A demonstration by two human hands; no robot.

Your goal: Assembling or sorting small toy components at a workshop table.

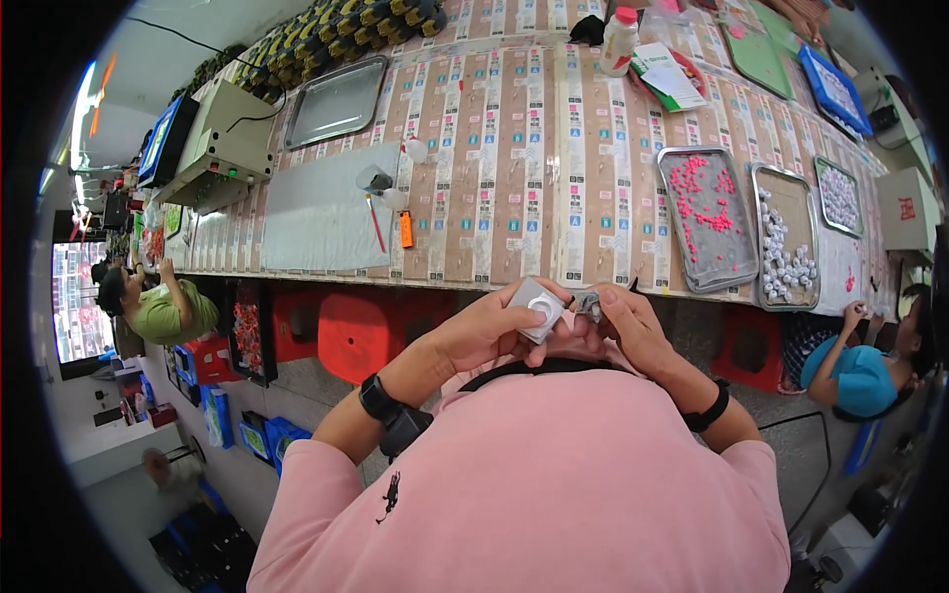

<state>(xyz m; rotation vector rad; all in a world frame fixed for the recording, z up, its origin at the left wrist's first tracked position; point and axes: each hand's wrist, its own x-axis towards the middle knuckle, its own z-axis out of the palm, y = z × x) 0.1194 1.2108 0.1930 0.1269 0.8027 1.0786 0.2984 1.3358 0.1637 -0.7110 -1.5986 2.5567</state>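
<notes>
Both of our hands meet close in front of our chest, just below the near edge of the table (514,198). Our left hand (484,331) has its grip closed around a small grey square part (537,308) with a pale round ring on its face, thumb and fingertips pinching its edges so the face tilts up toward us. Our right hand (628,326) is curled nearly shut, its fingertips pinching a small dark grey piece (589,302) right beside the square part; we cannot tell whether the two touch. On the table beyond sit a metal tray of pink bits (707,212), a tray of white bits (788,242) just beside it, and farther left a grey mat (316,217) with an orange tool (405,229) at its edge.
</notes>
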